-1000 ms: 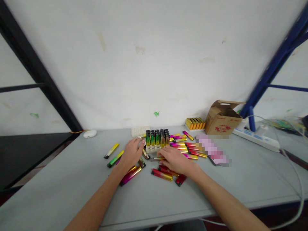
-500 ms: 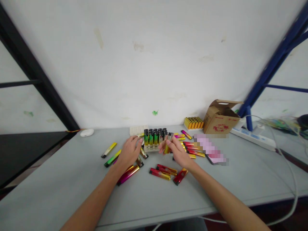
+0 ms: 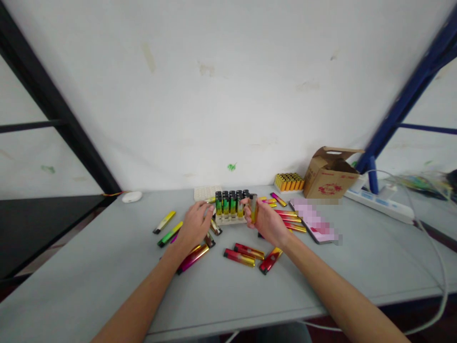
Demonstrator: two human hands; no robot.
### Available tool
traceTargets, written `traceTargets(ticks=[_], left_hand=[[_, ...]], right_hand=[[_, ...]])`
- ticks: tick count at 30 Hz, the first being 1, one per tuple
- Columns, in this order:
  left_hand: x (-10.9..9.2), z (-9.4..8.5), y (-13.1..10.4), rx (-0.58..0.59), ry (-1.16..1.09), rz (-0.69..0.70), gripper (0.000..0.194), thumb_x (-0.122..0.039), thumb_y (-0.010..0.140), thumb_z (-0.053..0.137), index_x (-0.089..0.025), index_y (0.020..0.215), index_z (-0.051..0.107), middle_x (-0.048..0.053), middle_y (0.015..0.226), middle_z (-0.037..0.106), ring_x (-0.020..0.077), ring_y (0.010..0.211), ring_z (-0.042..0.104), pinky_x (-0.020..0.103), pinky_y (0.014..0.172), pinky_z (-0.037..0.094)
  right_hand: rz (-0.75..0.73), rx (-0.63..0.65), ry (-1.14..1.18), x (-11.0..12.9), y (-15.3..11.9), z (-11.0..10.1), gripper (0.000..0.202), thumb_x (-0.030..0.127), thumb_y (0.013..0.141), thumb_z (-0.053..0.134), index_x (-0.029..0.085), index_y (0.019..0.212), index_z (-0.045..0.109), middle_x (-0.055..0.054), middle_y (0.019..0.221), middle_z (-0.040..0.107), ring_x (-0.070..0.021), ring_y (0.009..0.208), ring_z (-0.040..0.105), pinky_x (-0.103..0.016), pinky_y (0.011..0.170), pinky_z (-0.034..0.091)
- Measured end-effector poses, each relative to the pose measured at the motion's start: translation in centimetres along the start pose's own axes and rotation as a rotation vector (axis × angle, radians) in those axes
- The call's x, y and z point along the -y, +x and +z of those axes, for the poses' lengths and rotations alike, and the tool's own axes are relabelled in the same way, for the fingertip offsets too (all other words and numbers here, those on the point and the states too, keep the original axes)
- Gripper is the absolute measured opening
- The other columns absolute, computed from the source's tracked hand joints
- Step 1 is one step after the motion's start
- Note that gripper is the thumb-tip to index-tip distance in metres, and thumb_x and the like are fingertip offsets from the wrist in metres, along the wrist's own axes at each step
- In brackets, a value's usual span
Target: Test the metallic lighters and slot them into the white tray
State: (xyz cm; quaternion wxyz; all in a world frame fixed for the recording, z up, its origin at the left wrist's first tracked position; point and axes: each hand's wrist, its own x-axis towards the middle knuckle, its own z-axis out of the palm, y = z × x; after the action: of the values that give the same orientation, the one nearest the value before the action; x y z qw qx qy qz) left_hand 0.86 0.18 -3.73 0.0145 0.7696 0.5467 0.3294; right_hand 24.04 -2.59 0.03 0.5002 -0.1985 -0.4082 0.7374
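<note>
My right hand (image 3: 269, 221) holds a gold-and-grey lighter (image 3: 253, 209) upright between thumb and fingers, at the right end of the white tray (image 3: 228, 220). Rows of lighters (image 3: 225, 205) with black tops and green-to-yellow bodies stand in that tray. Left of it, my left hand (image 3: 195, 221) hovers palm down with its fingers stretched out, over or close to loose lighters; what lies under the palm is hidden. Red-and-gold lighters (image 3: 240, 257) lie in front of the tray. Yellow and green lighters (image 3: 170, 234) are left of my left hand.
Behind the tray sits a white perforated holder (image 3: 207, 192). A block of orange-gold lighters (image 3: 289, 182) stands beside an open cardboard box (image 3: 330, 178). At right are a phone (image 3: 314, 221) and a power strip (image 3: 380, 206); a white case (image 3: 132, 196) is far left.
My right hand has shifted slightly right and up, and the lighter in it now stands more upright. My left hand stays in nearly the same place. The view has shifted a little.
</note>
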Motion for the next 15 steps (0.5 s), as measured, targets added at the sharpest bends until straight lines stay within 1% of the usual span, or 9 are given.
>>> traceTargets(ticks=[2,4,6,8,10,12,15], left_hand=[[0.10,0.08,0.02,-0.004,-0.003,0.003,0.050,-0.043,0.097,0.025,-0.012,0.104,0.064,0.015,0.111,0.063,0.0274,0.108,0.055,0.047,0.101,0.041],[0.15,0.09,0.00,-0.013,-0.011,0.002,0.048,-0.042,0.097,0.026,-0.013,0.104,0.064,0.014,0.110,0.063,0.0273,0.107,0.056,0.047,0.100,0.042],[0.12,0.07,-0.04,-0.024,-0.024,0.001,0.046,-0.042,0.096,0.027,-0.014,0.107,0.062,0.013,0.110,0.064,0.0270,0.107,0.056,0.047,0.099,0.042],[0.05,0.04,-0.11,-0.034,-0.035,-0.007,0.044,-0.042,0.096,0.029,-0.015,0.111,0.060,0.013,0.111,0.064,0.0273,0.108,0.056,0.048,0.098,0.043],[-0.03,0.05,-0.17,-0.033,-0.037,-0.019,0.044,-0.042,0.096,0.030,-0.014,0.115,0.058,0.014,0.114,0.064,0.0281,0.110,0.056,0.048,0.099,0.042],[-0.08,0.09,-0.20,-0.026,-0.036,-0.027,0.046,-0.042,0.096,0.030,-0.012,0.117,0.057,0.014,0.116,0.063,0.0285,0.111,0.055,0.048,0.100,0.042],[-0.04,0.10,-0.17,-0.020,-0.040,-0.027,0.046,-0.042,0.096,0.029,-0.012,0.115,0.058,0.014,0.114,0.063,0.0284,0.111,0.055,0.048,0.100,0.041]], right_hand=[[-0.016,-0.002,0.011,0.06,-0.06,-0.08,0.026,0.042,0.081,0.061,0.019,0.094,0.059,0.002,0.073,0.050,-0.0092,0.059,0.048,-0.020,0.049,0.036],[-0.035,0.006,-0.004,0.07,-0.14,-0.15,0.025,0.042,0.082,0.064,0.022,0.094,0.056,0.002,0.076,0.052,-0.0096,0.060,0.051,-0.019,0.048,0.037],[-0.052,0.013,-0.040,0.08,-0.24,-0.21,0.026,0.045,0.082,0.064,0.023,0.089,0.051,0.003,0.077,0.056,-0.0097,0.056,0.051,-0.019,0.043,0.034],[-0.057,0.011,-0.080,0.13,-0.33,-0.24,0.028,0.046,0.082,0.064,0.024,0.086,0.048,0.004,0.075,0.057,-0.0082,0.048,0.045,-0.018,0.038,0.028],[-0.053,0.012,-0.097,0.27,-0.38,-0.26,0.029,0.043,0.080,0.067,0.023,0.084,0.046,0.005,0.069,0.054,-0.0063,0.045,0.038,-0.017,0.037,0.023],[-0.021,0.016,-0.070,0.46,-0.35,-0.30,0.031,0.043,0.078,0.069,0.022,0.082,0.047,0.006,0.063,0.048,-0.0059,0.046,0.033,-0.016,0.039,0.021],[0.070,0.024,0.013,0.62,-0.14,-0.58,0.036,0.054,0.077,0.061,0.019,0.080,0.051,0.007,0.055,0.038,-0.0071,0.046,0.028,-0.018,0.042,0.022]])
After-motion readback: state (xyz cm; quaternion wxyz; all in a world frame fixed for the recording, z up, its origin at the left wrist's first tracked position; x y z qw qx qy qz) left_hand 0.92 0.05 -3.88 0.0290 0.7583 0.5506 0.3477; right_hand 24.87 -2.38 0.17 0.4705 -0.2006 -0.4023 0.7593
